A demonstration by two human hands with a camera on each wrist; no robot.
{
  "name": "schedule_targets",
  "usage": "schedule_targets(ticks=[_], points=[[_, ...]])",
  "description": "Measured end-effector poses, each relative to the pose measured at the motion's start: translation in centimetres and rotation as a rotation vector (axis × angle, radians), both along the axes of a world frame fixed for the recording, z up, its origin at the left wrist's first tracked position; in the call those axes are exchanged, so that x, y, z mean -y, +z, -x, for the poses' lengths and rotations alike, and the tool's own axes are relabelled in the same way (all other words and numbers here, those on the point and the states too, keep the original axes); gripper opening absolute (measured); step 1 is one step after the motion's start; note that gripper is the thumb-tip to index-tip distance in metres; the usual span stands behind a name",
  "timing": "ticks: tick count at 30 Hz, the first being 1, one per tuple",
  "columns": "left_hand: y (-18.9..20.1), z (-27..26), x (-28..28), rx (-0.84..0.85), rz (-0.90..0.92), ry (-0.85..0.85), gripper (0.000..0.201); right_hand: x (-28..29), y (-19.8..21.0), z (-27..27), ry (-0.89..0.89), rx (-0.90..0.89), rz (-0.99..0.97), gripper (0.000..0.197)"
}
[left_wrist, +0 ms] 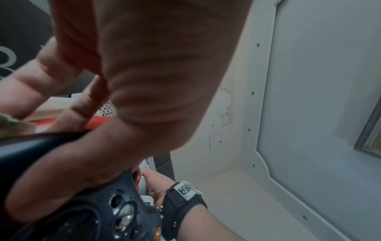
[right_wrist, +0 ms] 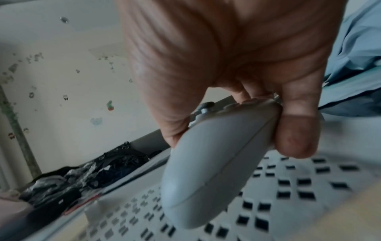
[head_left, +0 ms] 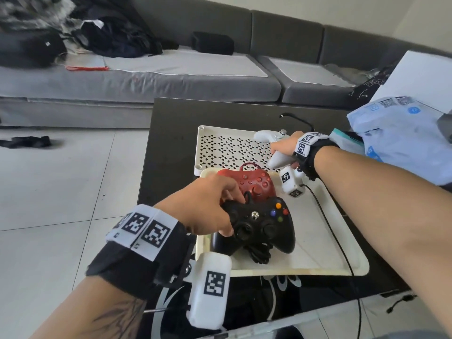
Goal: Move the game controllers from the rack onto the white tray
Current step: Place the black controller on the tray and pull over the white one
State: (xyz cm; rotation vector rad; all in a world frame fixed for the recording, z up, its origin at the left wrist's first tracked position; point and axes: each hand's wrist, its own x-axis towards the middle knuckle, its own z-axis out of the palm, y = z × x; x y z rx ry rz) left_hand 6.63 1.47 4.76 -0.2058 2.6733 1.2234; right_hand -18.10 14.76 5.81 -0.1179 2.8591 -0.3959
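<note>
A black controller (head_left: 263, 226) lies on the white tray (head_left: 325, 250), and my left hand (head_left: 210, 204) grips its left side, thumb on its face. Its dark shell (left_wrist: 86, 212) fills the lower left of the left wrist view. A red controller (head_left: 254, 183) sits just behind it on the tray. My right hand (head_left: 283, 149) holds a white controller (head_left: 276, 160) by one handle above the perforated white rack (head_left: 220, 149). In the right wrist view my fingers (right_wrist: 294, 138) curl round that pale handle (right_wrist: 206, 179) over the rack's holes (right_wrist: 299, 187).
The tray and rack sit on a dark low table (head_left: 171, 148). A blue plastic bag (head_left: 403, 138) lies at the table's right. A black cable (head_left: 332, 228) crosses the tray. A grey sofa (head_left: 146, 77) with clothes stands behind; tiled floor (head_left: 61, 192) lies to the left.
</note>
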Motion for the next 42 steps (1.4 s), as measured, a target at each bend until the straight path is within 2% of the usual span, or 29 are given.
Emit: schedule_targets(ticks=[2, 6, 10, 19, 24, 30, 35, 42], points=[[-0.1, 0.0, 0.0, 0.003, 0.012, -0.01, 0.048, -0.8, 0.8, -0.1, -0.011, -0.01, 0.01, 0.044], [-0.1, 0.0, -0.5, -0.003, 0.061, -0.026, 0.049, -2.5, 1.9, -0.4, -0.039, -0.037, 0.081, 0.06], [0.0, 0.1, -0.9, -0.001, 0.124, -0.047, 0.051, -4.9, 2.7, -3.1, -0.067, -0.018, 0.162, 0.057], [0.5, -0.2, -2.6, -0.055, 0.202, -0.008, 0.05, -9.2, 0.7, -9.7, -0.136, 0.028, 0.322, 0.055], [0.4, -0.5, -3.8, -0.072, 0.201, 0.06, 0.063, -10.3, -0.7, -11.7, -0.125, 0.023, 0.247, 0.061], [0.4, -0.8, -4.9, -0.148, 0.188, 0.174, 0.036, -10.7, -1.8, -12.9, -0.098, 0.011, 0.227, 0.059], [-0.5, -0.7, -4.9, -0.183, 0.229, 0.223, 0.041, -10.8, -2.4, -13.0, -0.102, 0.049, 0.252, 0.073], [-0.9, -0.6, -4.9, -0.183, 0.219, 0.24, 0.039, -11.2, -2.8, -12.9, -0.099, 0.084, 0.2, 0.077]])
